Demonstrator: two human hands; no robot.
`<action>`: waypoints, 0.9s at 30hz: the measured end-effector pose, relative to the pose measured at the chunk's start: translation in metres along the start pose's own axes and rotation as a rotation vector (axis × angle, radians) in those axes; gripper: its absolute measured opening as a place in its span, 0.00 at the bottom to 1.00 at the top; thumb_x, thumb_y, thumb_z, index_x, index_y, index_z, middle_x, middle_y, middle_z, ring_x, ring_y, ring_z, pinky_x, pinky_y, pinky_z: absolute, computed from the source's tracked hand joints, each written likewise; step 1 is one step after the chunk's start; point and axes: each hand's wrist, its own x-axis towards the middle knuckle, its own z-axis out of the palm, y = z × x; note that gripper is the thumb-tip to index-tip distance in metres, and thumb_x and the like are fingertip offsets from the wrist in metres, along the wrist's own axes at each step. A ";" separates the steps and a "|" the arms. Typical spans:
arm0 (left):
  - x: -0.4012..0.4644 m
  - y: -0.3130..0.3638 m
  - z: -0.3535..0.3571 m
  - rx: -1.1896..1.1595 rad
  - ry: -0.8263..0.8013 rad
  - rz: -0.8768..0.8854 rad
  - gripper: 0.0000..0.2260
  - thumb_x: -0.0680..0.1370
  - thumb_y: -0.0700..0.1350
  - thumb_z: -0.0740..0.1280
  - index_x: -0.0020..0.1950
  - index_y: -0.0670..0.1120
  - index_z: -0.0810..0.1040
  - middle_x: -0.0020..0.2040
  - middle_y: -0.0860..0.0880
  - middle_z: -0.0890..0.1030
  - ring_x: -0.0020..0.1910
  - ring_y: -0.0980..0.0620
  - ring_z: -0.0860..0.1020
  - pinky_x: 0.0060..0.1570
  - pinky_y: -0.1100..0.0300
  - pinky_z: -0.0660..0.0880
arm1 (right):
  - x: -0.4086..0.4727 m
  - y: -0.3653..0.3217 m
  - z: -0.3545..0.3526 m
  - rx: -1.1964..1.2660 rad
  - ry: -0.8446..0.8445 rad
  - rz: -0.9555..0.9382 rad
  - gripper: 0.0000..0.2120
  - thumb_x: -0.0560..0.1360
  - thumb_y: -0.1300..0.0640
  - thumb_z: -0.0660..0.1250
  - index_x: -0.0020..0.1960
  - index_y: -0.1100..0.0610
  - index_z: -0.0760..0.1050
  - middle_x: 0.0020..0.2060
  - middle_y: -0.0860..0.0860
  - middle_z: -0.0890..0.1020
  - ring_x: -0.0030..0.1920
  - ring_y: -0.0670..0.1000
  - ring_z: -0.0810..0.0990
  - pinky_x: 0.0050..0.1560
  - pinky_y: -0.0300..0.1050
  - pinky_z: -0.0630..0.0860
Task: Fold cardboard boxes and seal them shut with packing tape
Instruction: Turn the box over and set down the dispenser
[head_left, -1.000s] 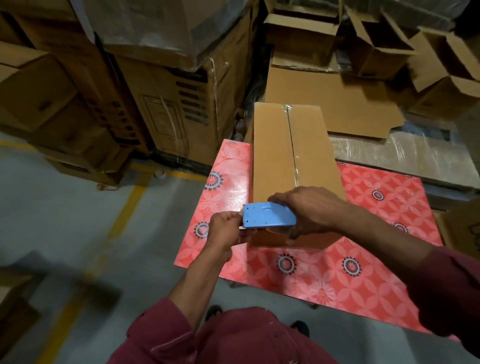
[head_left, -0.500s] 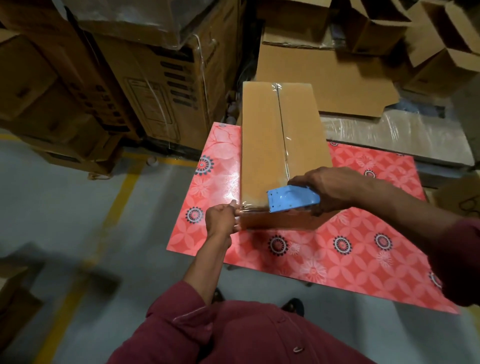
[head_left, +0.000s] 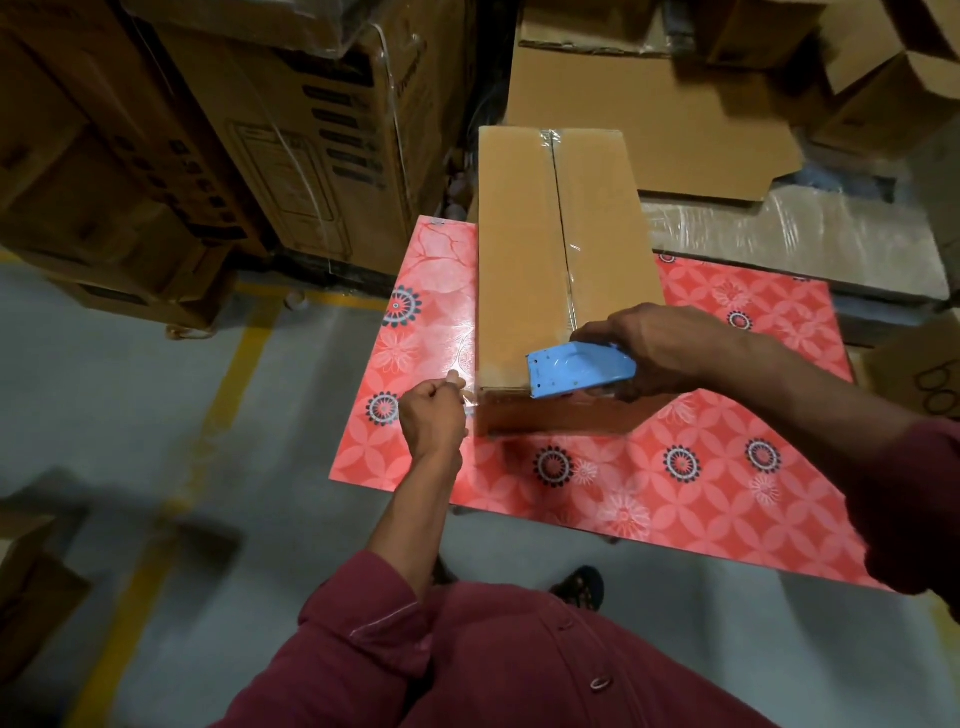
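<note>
Box (head_left: 524, 260) on table (head_left: 675, 499), top seam already taped lengthwise. Right hand (head_left: 670, 353) grips blue dispenser (head_left: 579, 370) at near edge; left hand (head_left: 431, 415) pinches tape end (head_left: 470, 392). Cross strip w/ near end left, probably.

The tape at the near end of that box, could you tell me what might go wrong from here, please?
1. The left hand pinches the loose clear tape off the corner of the box; stretched in air, it may fold onto itself or wrinkle.
2. The right hand holds the blue dispenser right at the box's near edge, so the strip may land crooked.
3. The box overhangs the table's far edge and could shift if pulled.
</note>
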 end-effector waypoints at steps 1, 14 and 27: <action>-0.001 -0.002 0.000 -0.007 -0.018 -0.046 0.11 0.78 0.40 0.67 0.38 0.47 0.84 0.41 0.47 0.87 0.35 0.48 0.78 0.29 0.59 0.71 | 0.001 -0.001 0.000 -0.001 -0.002 0.001 0.37 0.71 0.37 0.74 0.77 0.43 0.67 0.58 0.48 0.82 0.57 0.55 0.80 0.46 0.53 0.80; -0.009 -0.014 0.033 0.348 0.116 0.054 0.11 0.81 0.51 0.66 0.57 0.46 0.82 0.59 0.41 0.83 0.60 0.36 0.79 0.56 0.51 0.73 | 0.011 0.001 0.004 -0.110 -0.044 0.011 0.44 0.70 0.40 0.77 0.80 0.41 0.61 0.54 0.48 0.80 0.57 0.54 0.78 0.46 0.52 0.79; -0.009 -0.019 0.000 0.701 -0.255 1.383 0.20 0.76 0.43 0.68 0.68 0.40 0.81 0.66 0.42 0.82 0.66 0.43 0.79 0.66 0.50 0.75 | 0.030 -0.009 0.004 -0.377 -0.098 -0.076 0.53 0.71 0.32 0.73 0.84 0.50 0.49 0.68 0.56 0.70 0.65 0.60 0.74 0.51 0.57 0.80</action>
